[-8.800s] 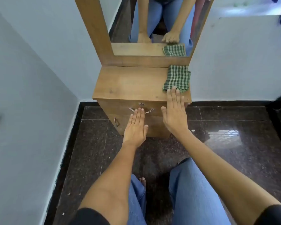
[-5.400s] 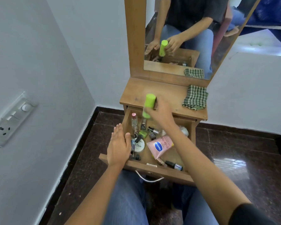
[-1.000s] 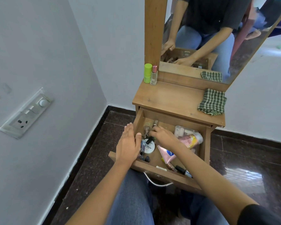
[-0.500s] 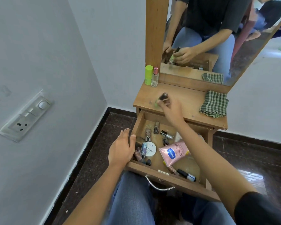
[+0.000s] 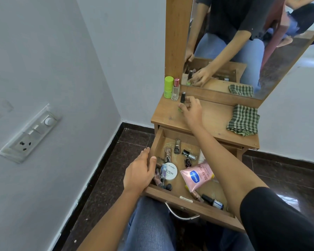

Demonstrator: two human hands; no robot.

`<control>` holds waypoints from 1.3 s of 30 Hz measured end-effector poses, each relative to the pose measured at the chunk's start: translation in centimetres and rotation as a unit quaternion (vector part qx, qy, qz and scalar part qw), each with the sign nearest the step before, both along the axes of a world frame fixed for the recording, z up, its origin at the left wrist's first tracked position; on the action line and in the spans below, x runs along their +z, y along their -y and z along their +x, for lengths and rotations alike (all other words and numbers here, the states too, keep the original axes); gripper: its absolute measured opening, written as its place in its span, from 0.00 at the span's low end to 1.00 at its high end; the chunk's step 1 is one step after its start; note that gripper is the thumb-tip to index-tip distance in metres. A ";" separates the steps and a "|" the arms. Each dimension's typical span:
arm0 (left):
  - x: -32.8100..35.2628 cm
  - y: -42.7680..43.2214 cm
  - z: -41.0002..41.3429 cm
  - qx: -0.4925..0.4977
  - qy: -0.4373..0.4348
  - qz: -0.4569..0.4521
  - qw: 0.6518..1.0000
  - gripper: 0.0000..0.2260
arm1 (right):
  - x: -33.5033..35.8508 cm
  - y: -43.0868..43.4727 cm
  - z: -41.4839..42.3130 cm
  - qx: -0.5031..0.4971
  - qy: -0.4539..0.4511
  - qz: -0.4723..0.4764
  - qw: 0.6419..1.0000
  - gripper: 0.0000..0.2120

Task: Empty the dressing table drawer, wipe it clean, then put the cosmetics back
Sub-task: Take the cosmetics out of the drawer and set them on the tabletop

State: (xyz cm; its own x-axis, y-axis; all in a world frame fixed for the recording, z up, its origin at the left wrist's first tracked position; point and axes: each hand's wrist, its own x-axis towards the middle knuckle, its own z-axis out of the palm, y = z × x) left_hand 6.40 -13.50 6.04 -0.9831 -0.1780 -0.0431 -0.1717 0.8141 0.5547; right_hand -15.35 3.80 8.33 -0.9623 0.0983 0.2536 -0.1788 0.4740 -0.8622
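Wooden drawer (image 5: 198,208) stands pulled out, cosmetics (image 5: 198,175) lying inside. My right hand (image 5: 190,109) pinches a dark-capped nail polish bottle (image 5: 183,97) upright on the tabletop (image 5: 212,120), far left, just beside the perfume bottle (image 5: 175,89). My left hand (image 5: 140,173) rests on the drawer's left wall, fingers apparently loose.

matt wooden drawer (image 5: 188,205) with curved metal handle (image 5: 181,215), woven checked cloth (image 5: 243,120), glossy dark stone floor (image 5: 288,178)
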 end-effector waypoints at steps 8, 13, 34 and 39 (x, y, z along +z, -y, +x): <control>-0.4 0.1 0.0 0.014 -0.001 0.002 1.000 0.24 | -0.2 0.6 -2.3 -0.029 0.000 0.023 0.999 0.18; -0.6 0.1 -0.1 0.021 0.006 -0.001 1.000 0.25 | -0.5 1.0 -3.6 -0.048 0.004 0.031 0.998 0.18; 0.2 -0.2 0.0 0.039 0.009 -0.011 0.999 0.23 | -0.5 0.1 5.1 0.046 -0.087 -0.028 0.995 0.08; 0.3 -0.4 0.1 0.041 0.002 -0.011 0.999 0.22 | -6.3 -1.7 11.6 0.148 -0.009 0.217 0.965 0.05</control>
